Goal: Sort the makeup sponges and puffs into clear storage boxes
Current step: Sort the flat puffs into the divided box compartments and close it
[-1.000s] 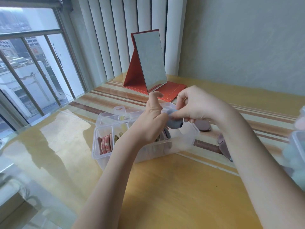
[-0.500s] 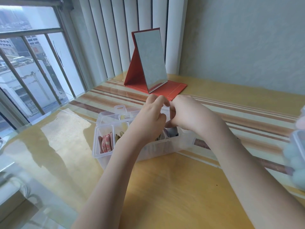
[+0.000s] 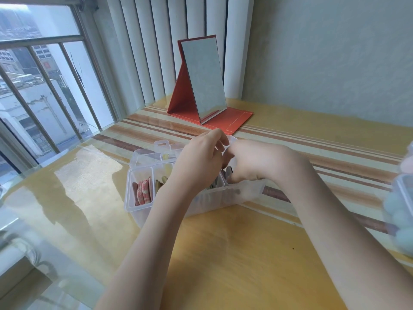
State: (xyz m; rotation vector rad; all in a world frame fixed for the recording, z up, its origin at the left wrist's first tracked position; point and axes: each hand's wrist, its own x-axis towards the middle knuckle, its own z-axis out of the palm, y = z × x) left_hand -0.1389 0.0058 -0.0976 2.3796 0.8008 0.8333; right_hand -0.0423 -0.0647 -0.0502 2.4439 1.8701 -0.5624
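A clear divided storage box stands on the table in front of me. Pink patterned puffs stand on edge in its left compartment, with olive puffs in the one beside it. My left hand hovers over the middle compartments, fingers loosely bent, with nothing seen in it. My right hand reaches down into the right compartment, fingers curled round a dark grey puff; only the puff's top edge shows. The two hands touch above the box.
A red folding mirror stands at the back of the table. A second clear box holding pale blue sponges sits at the right edge. A window with bars runs along the left, and vertical blinds hang behind the mirror.
My right hand has brought the grey puff from above the box down into the right compartment. My left hand stayed over the middle of the box.
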